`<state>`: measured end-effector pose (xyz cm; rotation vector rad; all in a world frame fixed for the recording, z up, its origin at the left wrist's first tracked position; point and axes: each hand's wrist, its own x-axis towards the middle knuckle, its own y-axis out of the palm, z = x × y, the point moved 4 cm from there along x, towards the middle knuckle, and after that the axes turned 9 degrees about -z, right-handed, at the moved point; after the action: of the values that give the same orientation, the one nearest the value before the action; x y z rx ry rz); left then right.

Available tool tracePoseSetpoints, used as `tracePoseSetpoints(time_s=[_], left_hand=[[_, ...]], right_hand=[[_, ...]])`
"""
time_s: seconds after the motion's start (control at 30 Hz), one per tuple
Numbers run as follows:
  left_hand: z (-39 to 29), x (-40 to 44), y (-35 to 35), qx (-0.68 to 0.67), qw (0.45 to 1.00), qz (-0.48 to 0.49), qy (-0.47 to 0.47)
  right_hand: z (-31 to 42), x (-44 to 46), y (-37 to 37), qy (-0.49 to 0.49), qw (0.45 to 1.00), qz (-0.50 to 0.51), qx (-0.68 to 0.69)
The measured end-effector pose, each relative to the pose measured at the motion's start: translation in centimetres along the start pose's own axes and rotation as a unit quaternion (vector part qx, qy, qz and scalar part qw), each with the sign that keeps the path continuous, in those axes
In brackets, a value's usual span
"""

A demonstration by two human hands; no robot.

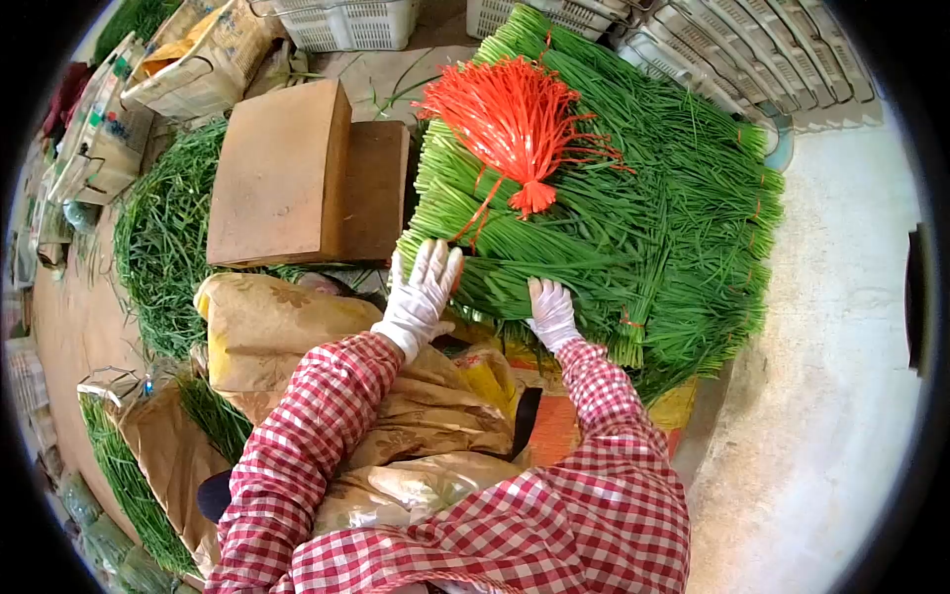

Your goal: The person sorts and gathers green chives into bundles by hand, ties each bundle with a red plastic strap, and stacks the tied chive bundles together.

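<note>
A big pile of green leafy stalks (pixel 683 198) lies in front of me, tied in places with red strips. My left hand (pixel 424 292), in a white glove, rests with its fingers spread against the pale stalk ends at the near left edge. My right hand (pixel 552 312), also gloved, presses on the leaves at the near edge; its fingertips are partly hidden among them. A bundle of red plastic strips (pixel 520 124), knotted at its near end, lies on top of the pile beyond my hands.
Left of the pile stands a brown wooden block (pixel 277 173) with loose green leaves (pixel 168 238) beside it. White crates (pixel 346 22) line the far side, and stacked crates (pixel 752 49) stand at the far right. A pale wall (pixel 811 346) runs along the right.
</note>
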<state>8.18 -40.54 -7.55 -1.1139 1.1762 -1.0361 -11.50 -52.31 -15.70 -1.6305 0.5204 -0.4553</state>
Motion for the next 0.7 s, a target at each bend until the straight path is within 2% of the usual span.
tracePoseSetpoints(time_s=[0.1, 0.17, 0.2, 0.23, 0.3, 0.33, 0.37, 0.4, 0.43, 0.47, 0.5, 0.57, 0.6, 0.63, 0.7], left_hand=[[-1.8, 0.7, 2.7, 0.04, 0.995, 0.004, 0.088], [-1.5, 1.5, 4.6, 0.119, 0.991, -0.042, 0.054], [-1.3, 1.9, 5.0, 0.104, 0.991, -0.068, 0.05], [-0.7, 2.2, 5.7, 0.086, 0.991, -0.096, 0.047], [-0.3, 3.1, 5.5, 0.085, 0.988, -0.105, 0.077], [-0.3, 3.6, 5.5, 0.178, 0.973, -0.097, 0.109], [-0.2, 4.2, 5.5, 0.111, 0.983, -0.091, 0.114], [0.0, 5.2, 4.8, 0.108, 0.985, -0.067, 0.115], [0.2, 5.7, 4.4, 0.104, 0.987, -0.037, 0.116], [0.5, 6.7, 4.6, 0.089, 0.986, -0.077, 0.117], [0.5, 7.6, 1.2, 0.025, 0.993, 0.022, 0.113], [1.2, 9.4, 0.3, 0.008, 0.995, 0.011, 0.095], [1.5, 10.2, 0.6, -0.003, 0.995, 0.045, 0.089], [1.7, 10.9, 0.1, -0.006, 0.992, 0.089, 0.086], [1.8, 10.8, 1.1, -0.001, 0.993, 0.082, 0.084]], right_hand=[[0.2, 0.0, 0.0, 0.042, 0.998, 0.044, 0.016], [0.3, -0.3, -0.7, 0.054, 0.998, 0.036, 0.012], [0.4, -0.6, 0.0, 0.078, 0.988, 0.132, -0.006], [0.9, -0.8, -1.1, 0.091, 0.984, 0.152, -0.005], [1.4, -1.9, -0.9, 0.113, 0.988, 0.1, 0.04], [1.2, -2.1, 0.0, 0.122, 0.99, 0.057, 0.047], [1.0, -2.1, 0.8, 0.126, 0.991, 0.012, 0.054], [0.5, -1.5, 0.6, 0.115, 0.993, -0.003, 0.017], [-0.5, -0.3, -0.6, 0.125, 0.992, 0.001, 0.014], [-1.7, 1.1, -1.6, 0.079, 0.997, 0.016, -0.002], [-3.0, 2.4, -2.0, 0.03, 0.999, 0.031, -0.019], [-4.4, 3.9, -2.0, 0.011, 0.998, -0.002, -0.061], [-4.5, 4.3, -2.1, 0.003, 0.997, -0.022, -0.069], [-4.4, 4.3, -1.8, 0.004, 0.998, 0.004, -0.062], [-3.6, 3.6, -1.9, 0.01, 0.998, 0.058, -0.027]])
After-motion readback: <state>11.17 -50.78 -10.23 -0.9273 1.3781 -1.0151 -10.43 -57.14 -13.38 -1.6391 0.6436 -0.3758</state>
